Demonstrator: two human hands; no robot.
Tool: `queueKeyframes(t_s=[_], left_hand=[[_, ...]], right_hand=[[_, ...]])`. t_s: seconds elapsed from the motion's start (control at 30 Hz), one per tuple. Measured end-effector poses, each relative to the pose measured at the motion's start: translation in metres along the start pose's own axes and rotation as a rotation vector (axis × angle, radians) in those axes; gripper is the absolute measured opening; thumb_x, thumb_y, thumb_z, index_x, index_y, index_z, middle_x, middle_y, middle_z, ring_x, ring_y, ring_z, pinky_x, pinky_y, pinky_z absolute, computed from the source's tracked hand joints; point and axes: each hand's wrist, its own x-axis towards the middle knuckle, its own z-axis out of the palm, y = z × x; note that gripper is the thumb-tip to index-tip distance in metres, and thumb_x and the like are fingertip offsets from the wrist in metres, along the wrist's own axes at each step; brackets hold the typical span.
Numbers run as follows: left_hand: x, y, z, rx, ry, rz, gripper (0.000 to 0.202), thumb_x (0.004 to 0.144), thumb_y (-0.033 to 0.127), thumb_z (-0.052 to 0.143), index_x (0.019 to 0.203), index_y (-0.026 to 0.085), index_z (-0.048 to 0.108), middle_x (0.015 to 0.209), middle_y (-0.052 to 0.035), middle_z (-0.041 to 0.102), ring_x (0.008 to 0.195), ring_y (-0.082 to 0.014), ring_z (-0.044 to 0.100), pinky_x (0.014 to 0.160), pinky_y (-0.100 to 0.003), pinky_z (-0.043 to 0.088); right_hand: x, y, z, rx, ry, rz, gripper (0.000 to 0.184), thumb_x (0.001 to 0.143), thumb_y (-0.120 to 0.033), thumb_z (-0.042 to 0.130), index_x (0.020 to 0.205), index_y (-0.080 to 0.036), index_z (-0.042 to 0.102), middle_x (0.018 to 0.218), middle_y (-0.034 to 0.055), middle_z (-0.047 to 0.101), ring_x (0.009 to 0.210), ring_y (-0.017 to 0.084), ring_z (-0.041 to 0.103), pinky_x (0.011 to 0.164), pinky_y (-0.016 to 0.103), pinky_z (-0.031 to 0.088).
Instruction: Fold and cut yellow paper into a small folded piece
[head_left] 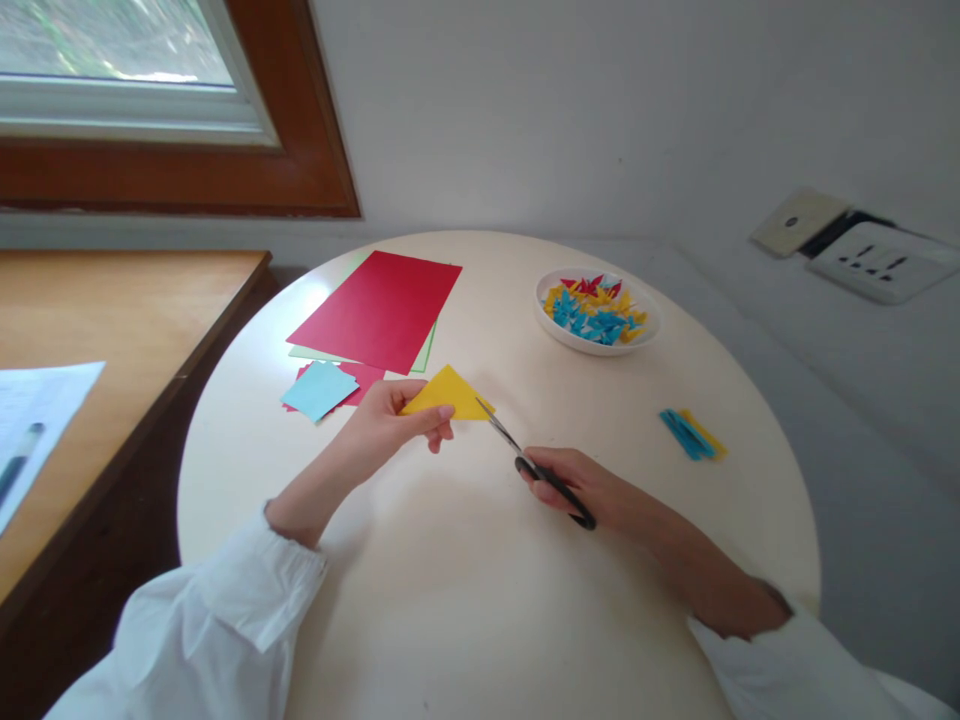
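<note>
A yellow paper triangle [448, 392], seemingly folded, is pinched between the thumb and fingers of my left hand [401, 415]. My right hand [574, 480] grips black-handled scissors [556, 485]. Their metal blades reach the triangle's right corner; whether they have cut into it I cannot tell. Just left of my left hand lie light blue paper squares [321, 390] on top of red paper squares [367, 378]. Both hands are above the round table.
Red sheets [379, 310] over green-edged paper lie on the round table [480, 620] at the back left. A white dish [600, 348] holds small blue, yellow and red folded papers. Blue and yellow strips [690, 435] lie at right. A wooden desk [135, 300] stands at left.
</note>
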Motion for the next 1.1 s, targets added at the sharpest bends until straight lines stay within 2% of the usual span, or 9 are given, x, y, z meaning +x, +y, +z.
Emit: queueKeyframes(t_s=[0.17,0.37,0.7,0.87,1.0,1.1], left_hand=[[-0.001,0.002,0.003,0.037,0.002,-0.033,0.019,0.072,0.028,0.062,0.060,0.013,0.059,0.056,0.0002,0.058,0.049,-0.0088,0.052,0.053,-0.023,0.043],[-0.001,-0.002,0.002,0.031,-0.027,-0.010,0.019,0.073,0.028,0.061,0.062,0.013,0.060,0.057,0.0009,0.058,0.049,-0.0083,0.052,0.053,-0.022,0.042],[-0.007,0.012,0.009,0.097,0.053,-0.056,0.019,0.074,0.025,0.059,0.058,0.014,0.057,0.055,0.0010,0.057,0.050,-0.0084,0.051,0.055,-0.022,0.042],[-0.005,0.011,0.007,0.113,0.002,-0.054,0.021,0.072,0.029,0.060,0.058,0.014,0.058,0.055,0.0000,0.057,0.050,-0.0097,0.051,0.054,-0.024,0.043],[-0.009,0.015,0.011,0.146,0.071,-0.065,0.021,0.073,0.028,0.058,0.058,0.014,0.056,0.054,0.0000,0.057,0.051,-0.0100,0.051,0.056,-0.024,0.043],[-0.010,0.016,0.012,0.158,0.075,-0.066,0.021,0.073,0.029,0.058,0.057,0.015,0.055,0.054,-0.0003,0.057,0.051,-0.0103,0.051,0.056,-0.024,0.043]], right_hand=[[0.001,0.001,0.001,-0.008,0.004,-0.017,0.042,0.081,-0.059,0.039,0.067,-0.019,0.036,0.065,-0.0033,0.036,0.058,0.010,0.033,0.052,0.024,0.026],[0.001,0.002,0.001,-0.007,0.003,0.002,0.043,0.079,-0.059,0.040,0.066,-0.019,0.035,0.064,-0.0036,0.034,0.057,0.010,0.032,0.051,0.024,0.025],[0.001,0.002,0.001,-0.002,0.001,-0.002,0.044,0.079,-0.061,0.039,0.067,-0.019,0.035,0.064,-0.0038,0.034,0.057,0.010,0.032,0.051,0.024,0.026],[0.002,0.003,0.001,0.004,-0.005,-0.006,0.045,0.079,-0.061,0.039,0.067,-0.019,0.036,0.064,-0.0037,0.035,0.057,0.010,0.032,0.051,0.023,0.027],[0.002,0.004,0.001,-0.008,0.001,-0.006,0.044,0.079,-0.061,0.039,0.066,-0.019,0.036,0.064,-0.0034,0.036,0.057,0.010,0.032,0.051,0.024,0.027],[0.002,0.004,0.002,-0.014,0.001,-0.005,0.044,0.080,-0.060,0.038,0.067,-0.019,0.035,0.064,-0.0033,0.036,0.057,0.010,0.033,0.051,0.024,0.027]])
